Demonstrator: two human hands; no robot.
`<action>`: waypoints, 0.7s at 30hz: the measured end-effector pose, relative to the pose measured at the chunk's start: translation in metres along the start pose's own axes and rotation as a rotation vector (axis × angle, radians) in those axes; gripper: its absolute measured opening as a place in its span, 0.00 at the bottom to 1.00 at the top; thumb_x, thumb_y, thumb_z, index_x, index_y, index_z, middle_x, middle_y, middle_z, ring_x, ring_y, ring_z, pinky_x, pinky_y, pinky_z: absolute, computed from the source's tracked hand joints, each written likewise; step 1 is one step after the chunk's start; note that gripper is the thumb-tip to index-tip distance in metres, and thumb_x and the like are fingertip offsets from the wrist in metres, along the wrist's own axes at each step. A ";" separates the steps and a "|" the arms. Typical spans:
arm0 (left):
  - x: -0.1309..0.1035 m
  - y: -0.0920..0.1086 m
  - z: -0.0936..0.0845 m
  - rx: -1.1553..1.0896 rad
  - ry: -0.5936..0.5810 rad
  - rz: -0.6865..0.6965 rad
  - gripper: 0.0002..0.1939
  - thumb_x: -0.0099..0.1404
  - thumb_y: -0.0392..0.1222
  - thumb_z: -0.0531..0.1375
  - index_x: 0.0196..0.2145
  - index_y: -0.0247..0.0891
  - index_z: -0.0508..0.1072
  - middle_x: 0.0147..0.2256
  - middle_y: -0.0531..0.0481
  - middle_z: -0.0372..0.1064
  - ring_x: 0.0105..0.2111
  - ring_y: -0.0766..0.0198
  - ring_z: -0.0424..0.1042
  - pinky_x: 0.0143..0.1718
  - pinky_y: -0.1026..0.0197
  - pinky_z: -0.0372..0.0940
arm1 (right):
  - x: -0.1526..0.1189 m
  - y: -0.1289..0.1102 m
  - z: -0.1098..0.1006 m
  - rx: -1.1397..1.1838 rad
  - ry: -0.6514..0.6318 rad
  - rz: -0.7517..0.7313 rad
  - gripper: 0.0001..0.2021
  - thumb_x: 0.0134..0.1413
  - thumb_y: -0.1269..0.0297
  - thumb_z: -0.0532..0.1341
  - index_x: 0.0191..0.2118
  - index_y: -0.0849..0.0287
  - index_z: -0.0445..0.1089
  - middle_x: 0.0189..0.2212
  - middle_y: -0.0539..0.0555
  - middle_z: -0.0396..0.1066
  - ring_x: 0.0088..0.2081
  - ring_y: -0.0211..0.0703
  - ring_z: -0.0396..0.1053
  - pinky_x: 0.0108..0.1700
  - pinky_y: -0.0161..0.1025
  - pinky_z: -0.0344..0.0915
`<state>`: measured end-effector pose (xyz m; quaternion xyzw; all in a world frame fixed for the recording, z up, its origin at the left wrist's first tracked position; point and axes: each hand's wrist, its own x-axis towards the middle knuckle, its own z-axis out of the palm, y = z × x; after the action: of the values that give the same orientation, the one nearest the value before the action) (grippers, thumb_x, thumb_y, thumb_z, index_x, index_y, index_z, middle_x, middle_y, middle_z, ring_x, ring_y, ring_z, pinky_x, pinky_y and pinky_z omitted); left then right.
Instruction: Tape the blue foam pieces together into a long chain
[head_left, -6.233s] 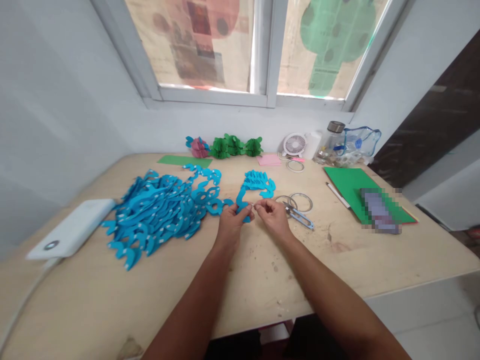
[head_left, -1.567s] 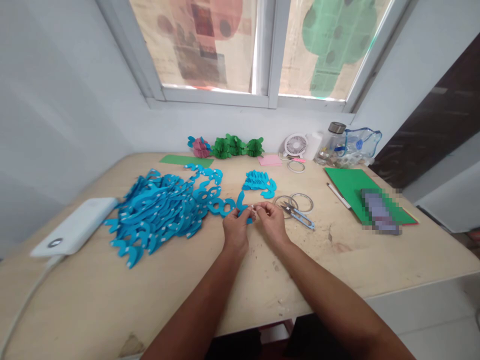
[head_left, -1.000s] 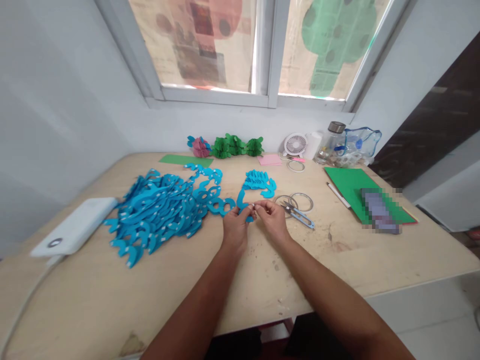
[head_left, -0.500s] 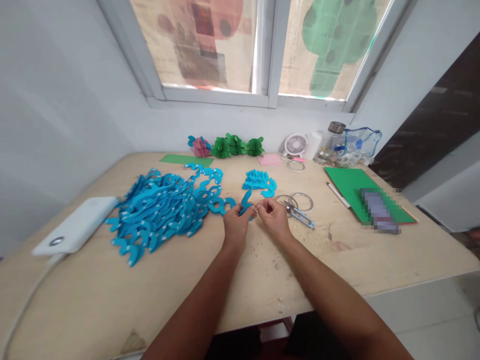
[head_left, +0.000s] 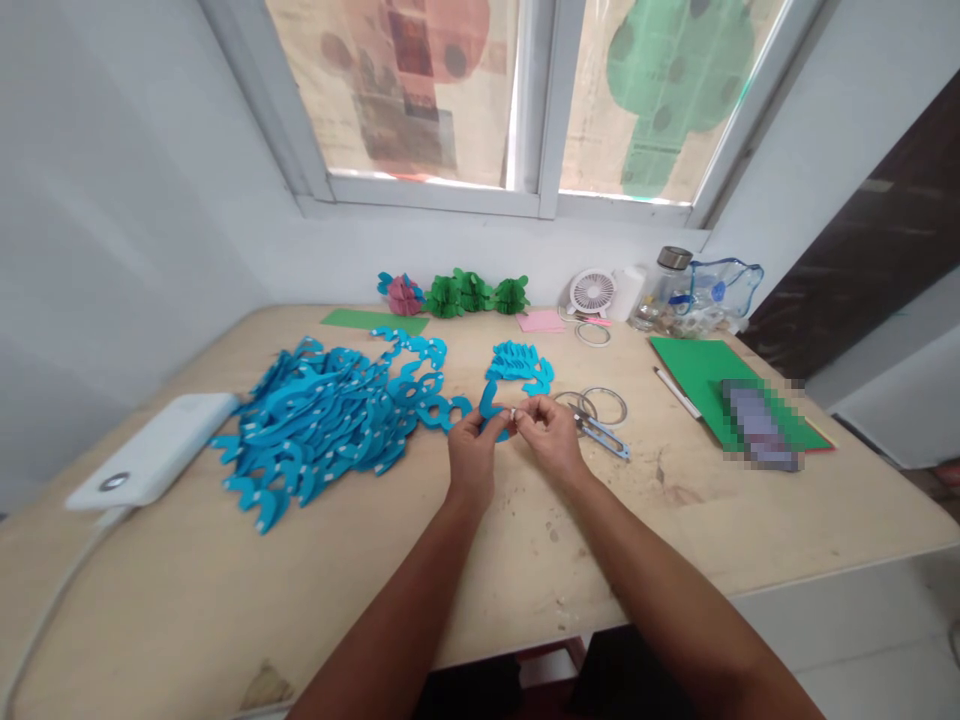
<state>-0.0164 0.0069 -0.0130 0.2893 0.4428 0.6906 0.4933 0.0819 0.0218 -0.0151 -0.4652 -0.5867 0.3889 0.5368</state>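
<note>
Between finger and thumb my left hand [head_left: 472, 445] pinches a curved blue paper piece [head_left: 489, 400], one end standing up. Close against it, the fingertips of my right hand [head_left: 553, 438] are closed on a tiny white bit [head_left: 513, 413] at the paper's edge; its exact kind is too small to make out. To the left lies a big heap of curved blue paper pieces [head_left: 322, 415] dotted with white squares. A smaller row of blue paper pieces [head_left: 517, 360] is beyond my hands. Blue-handled thread snips [head_left: 606, 438] lie to the right of my right hand.
Thin tape-like rings [head_left: 604, 405] lie near the snips. A white power bank [head_left: 154, 450] with a cable is at left. At right are a green sheet [head_left: 694, 375], a pen [head_left: 676, 392] and a blurred-out object. A fan [head_left: 592, 291] and bottle [head_left: 664, 290] stand behind.
My hands have shifted only slightly, staying together. The white bit between the fingertips shows more clearly, and the upright blue end has tilted a little left.
</note>
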 end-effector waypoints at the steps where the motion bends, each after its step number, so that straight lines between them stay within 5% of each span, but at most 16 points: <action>1: 0.000 0.000 0.000 -0.007 0.000 0.003 0.04 0.43 0.35 0.65 0.21 0.35 0.74 0.19 0.55 0.67 0.24 0.67 0.67 0.30 0.65 0.64 | 0.000 -0.001 0.000 -0.005 -0.005 -0.005 0.04 0.44 0.65 0.58 0.22 0.58 0.65 0.19 0.47 0.65 0.23 0.36 0.60 0.29 0.35 0.56; 12: 0.004 -0.006 -0.003 -0.099 -0.020 -0.064 0.08 0.44 0.37 0.64 0.26 0.35 0.75 0.22 0.53 0.70 0.25 0.67 0.68 0.31 0.65 0.63 | -0.004 -0.011 -0.002 -0.096 -0.040 -0.198 0.04 0.44 0.67 0.58 0.23 0.57 0.68 0.22 0.49 0.67 0.27 0.38 0.61 0.33 0.36 0.58; 21: -0.001 0.000 -0.002 0.001 -0.119 -0.071 0.11 0.52 0.40 0.58 0.33 0.34 0.75 0.13 0.56 0.61 0.14 0.72 0.58 0.18 0.68 0.52 | 0.006 -0.001 -0.005 0.203 0.080 0.010 0.07 0.44 0.61 0.60 0.26 0.60 0.66 0.23 0.48 0.66 0.27 0.36 0.62 0.32 0.34 0.59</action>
<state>-0.0173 0.0053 -0.0140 0.3144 0.4231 0.6539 0.5427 0.0872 0.0274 -0.0115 -0.4263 -0.5200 0.4304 0.6022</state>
